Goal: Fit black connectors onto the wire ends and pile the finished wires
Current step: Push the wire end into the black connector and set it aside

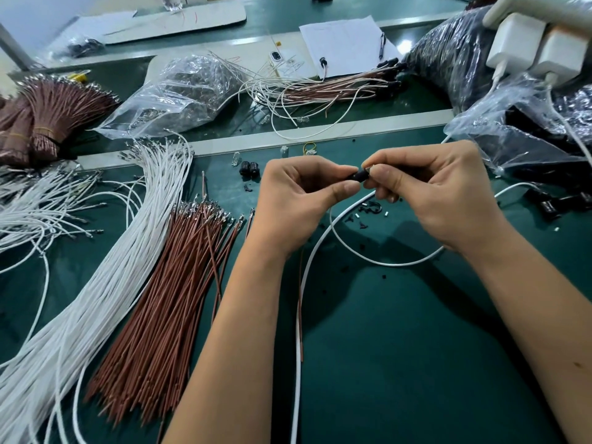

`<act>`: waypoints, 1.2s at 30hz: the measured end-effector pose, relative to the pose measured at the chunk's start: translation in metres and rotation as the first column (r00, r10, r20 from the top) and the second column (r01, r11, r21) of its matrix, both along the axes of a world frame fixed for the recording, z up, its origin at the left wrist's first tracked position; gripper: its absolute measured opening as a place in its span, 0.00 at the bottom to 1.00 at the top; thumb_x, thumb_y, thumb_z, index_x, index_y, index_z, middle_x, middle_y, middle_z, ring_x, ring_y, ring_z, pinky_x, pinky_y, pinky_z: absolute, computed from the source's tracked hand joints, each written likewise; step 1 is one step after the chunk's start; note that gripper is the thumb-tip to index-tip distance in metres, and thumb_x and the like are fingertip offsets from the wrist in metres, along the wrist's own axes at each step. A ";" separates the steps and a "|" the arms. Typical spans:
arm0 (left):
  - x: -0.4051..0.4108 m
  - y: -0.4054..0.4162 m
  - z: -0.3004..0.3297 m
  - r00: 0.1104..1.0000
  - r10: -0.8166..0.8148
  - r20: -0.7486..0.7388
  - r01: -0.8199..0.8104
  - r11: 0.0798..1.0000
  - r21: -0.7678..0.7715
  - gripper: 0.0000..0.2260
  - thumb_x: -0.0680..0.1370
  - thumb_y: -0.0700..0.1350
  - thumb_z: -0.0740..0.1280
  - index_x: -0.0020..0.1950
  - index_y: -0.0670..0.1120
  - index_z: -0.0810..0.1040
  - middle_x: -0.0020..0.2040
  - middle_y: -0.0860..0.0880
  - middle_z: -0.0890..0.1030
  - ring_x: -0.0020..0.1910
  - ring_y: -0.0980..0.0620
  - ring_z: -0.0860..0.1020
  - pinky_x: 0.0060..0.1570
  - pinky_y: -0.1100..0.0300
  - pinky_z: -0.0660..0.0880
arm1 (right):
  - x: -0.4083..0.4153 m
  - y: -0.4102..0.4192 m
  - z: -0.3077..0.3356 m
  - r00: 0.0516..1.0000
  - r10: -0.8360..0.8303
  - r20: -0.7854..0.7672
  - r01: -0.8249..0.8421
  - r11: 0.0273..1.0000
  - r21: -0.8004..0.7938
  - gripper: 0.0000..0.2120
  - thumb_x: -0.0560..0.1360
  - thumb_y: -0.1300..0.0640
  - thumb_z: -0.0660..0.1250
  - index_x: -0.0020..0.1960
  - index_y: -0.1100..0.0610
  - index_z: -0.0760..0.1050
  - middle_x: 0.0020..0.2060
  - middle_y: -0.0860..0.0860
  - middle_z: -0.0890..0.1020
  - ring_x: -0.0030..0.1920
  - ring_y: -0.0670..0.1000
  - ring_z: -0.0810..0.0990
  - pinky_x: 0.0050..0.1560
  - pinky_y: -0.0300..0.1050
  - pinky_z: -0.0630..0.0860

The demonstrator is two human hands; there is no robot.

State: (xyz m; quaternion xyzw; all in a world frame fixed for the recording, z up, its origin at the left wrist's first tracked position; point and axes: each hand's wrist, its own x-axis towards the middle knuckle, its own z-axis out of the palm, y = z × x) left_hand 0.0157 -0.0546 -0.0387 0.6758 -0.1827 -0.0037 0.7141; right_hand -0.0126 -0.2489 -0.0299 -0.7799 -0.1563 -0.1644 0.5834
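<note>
Green work mat (pixel 400 347): laid as the assembly surface; stock is ranged along the left, within reach.

White wire bundle (pixel 105 283): fanned across the mat's left side, terminal ends pointed away from the person, presumably so single wires can be drawn off.

Brown wire bundle (pixel 166 299): laid just beside the white bundle, likewise fanned.

Finished wires (pixel 336 88): piled at the far centre, black connectors gathered at the right end.

Left hand (pixel 298 200): fingers curled, thumb and forefinger pinched on the connector to steady it.

Right hand (pixel 426 193): fingers curled, tips pinched at the connector's other end, judged to be seating a wire end.

Black connector (pixel 359 175): held between both hands above the mat.

Spare connectors (pixel 249 169): stood near the left hand.
</note>
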 end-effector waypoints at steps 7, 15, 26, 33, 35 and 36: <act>-0.001 -0.003 -0.001 0.980 0.111 0.164 -0.134 0.981 0.140 0.07 0.69 0.32 0.79 0.46 0.37 0.86 0.42 0.44 0.87 0.43 0.45 0.86 0.48 0.51 0.83 | -0.001 0.006 -0.003 0.994 -0.106 0.011 0.107 0.991 -0.078 0.04 0.77 0.60 0.75 0.48 0.51 0.86 0.36 0.49 0.87 0.33 0.50 0.85 0.38 0.38 0.81; 0.001 -0.003 -0.002 0.991 0.075 0.107 -0.088 0.989 0.118 0.08 0.70 0.33 0.78 0.46 0.41 0.86 0.42 0.44 0.87 0.44 0.45 0.86 0.51 0.51 0.83 | -0.002 0.000 -0.001 0.985 -0.124 0.117 0.147 0.966 -0.211 0.03 0.77 0.61 0.75 0.49 0.55 0.87 0.36 0.51 0.86 0.35 0.50 0.85 0.40 0.46 0.84; 0.000 -0.003 -0.002 0.992 0.082 0.101 -0.097 0.983 0.156 0.08 0.69 0.31 0.79 0.45 0.40 0.86 0.42 0.43 0.87 0.43 0.42 0.86 0.48 0.50 0.82 | 0.000 -0.001 -0.003 0.988 -0.106 0.111 0.133 0.950 -0.281 0.02 0.77 0.59 0.74 0.47 0.55 0.87 0.32 0.51 0.84 0.32 0.52 0.84 0.37 0.57 0.82; -0.003 -0.006 -0.003 0.979 0.128 0.159 -0.151 0.978 0.143 0.07 0.68 0.32 0.79 0.45 0.37 0.86 0.41 0.42 0.86 0.42 0.42 0.85 0.46 0.50 0.82 | 0.000 0.003 -0.006 0.995 -0.086 0.052 0.093 0.982 -0.166 0.06 0.77 0.61 0.74 0.45 0.51 0.86 0.35 0.51 0.85 0.32 0.50 0.84 0.37 0.50 0.84; -0.002 -0.005 -0.004 0.980 0.126 0.155 -0.148 0.980 0.133 0.07 0.68 0.32 0.79 0.44 0.37 0.86 0.41 0.42 0.86 0.42 0.42 0.85 0.46 0.50 0.82 | 0.000 0.004 -0.006 0.998 -0.059 0.010 0.059 0.993 -0.100 0.08 0.77 0.63 0.74 0.46 0.49 0.87 0.35 0.51 0.86 0.32 0.49 0.84 0.37 0.43 0.82; -0.002 -0.005 -0.004 0.983 0.120 0.140 -0.137 0.984 0.113 0.07 0.68 0.32 0.79 0.44 0.38 0.86 0.41 0.42 0.86 0.42 0.41 0.86 0.47 0.50 0.82 | 0.000 0.005 -0.006 0.999 -0.049 -0.012 0.048 0.997 -0.053 0.07 0.76 0.63 0.75 0.47 0.51 0.86 0.36 0.51 0.86 0.32 0.49 0.84 0.37 0.41 0.81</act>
